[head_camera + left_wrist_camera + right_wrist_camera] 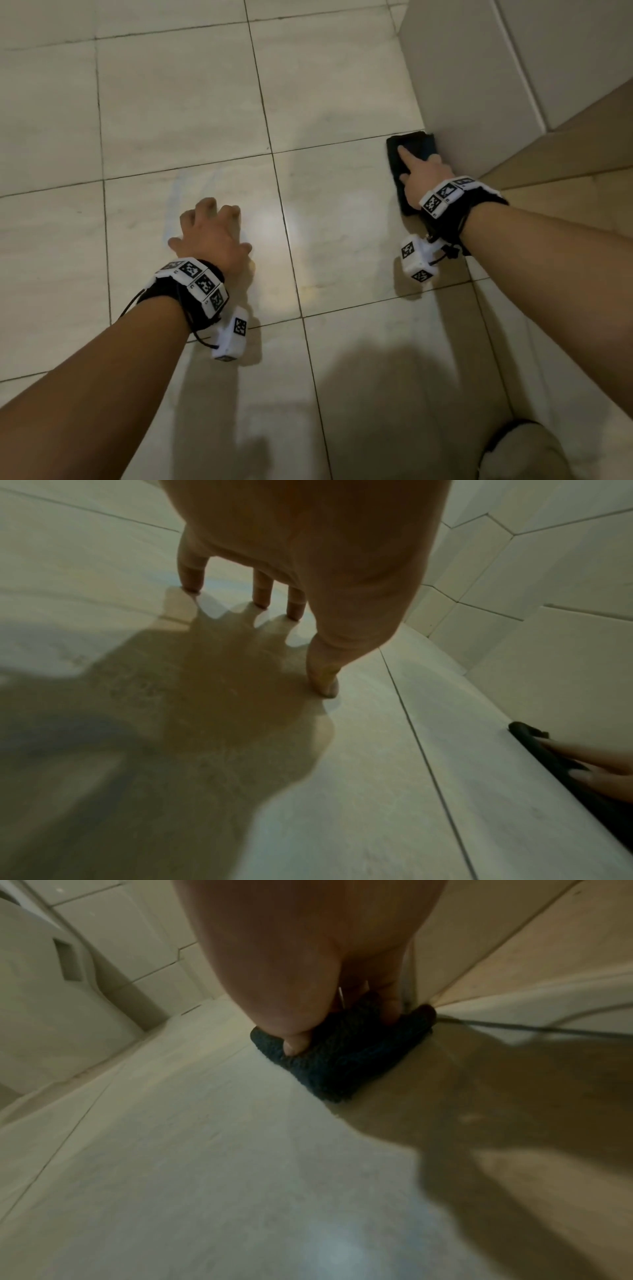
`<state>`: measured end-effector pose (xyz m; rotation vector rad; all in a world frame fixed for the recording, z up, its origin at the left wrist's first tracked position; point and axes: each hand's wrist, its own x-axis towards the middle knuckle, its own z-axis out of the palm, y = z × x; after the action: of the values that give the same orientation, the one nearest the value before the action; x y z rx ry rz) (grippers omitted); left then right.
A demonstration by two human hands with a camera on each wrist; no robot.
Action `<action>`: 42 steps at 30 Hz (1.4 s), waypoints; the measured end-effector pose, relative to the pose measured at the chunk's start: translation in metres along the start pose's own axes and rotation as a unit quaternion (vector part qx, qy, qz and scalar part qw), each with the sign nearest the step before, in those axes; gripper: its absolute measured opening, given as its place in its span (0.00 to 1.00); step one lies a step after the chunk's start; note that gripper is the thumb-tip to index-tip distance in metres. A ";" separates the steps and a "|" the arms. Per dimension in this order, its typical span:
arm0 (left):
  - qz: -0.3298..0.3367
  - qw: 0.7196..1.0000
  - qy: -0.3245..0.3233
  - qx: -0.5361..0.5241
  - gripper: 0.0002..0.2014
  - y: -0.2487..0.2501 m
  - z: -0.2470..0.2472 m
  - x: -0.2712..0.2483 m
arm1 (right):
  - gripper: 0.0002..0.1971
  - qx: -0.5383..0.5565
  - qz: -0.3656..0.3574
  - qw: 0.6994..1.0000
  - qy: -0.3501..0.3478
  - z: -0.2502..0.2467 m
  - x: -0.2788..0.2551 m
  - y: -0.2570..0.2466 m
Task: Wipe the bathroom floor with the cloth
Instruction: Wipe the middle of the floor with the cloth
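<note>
A dark, nubby folded cloth [407, 164] lies flat on the pale tiled bathroom floor [185, 113], its far edge against the base of a white wall [469, 78]. The right hand [419, 171] presses on it, forefinger straight, thumb on the near part. The left hand [212, 236] is propped on spread fingertips [260, 599] on bare tile, holding nothing. Both wrists carry black-and-white coded markers [202, 281]; no readable writing.
</note>
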<state>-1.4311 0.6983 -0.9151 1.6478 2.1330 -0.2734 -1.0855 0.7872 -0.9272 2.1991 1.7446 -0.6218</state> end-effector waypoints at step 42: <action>0.100 0.993 0.035 0.044 0.33 -0.004 0.019 -0.023 | 0.57 -0.014 -0.155 0.981 -0.115 0.057 -0.120 -0.021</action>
<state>-1.4264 0.6691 -0.9225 1.9321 2.0114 -0.2554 -1.1377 0.6636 -0.9172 1.7660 1.9678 -0.8777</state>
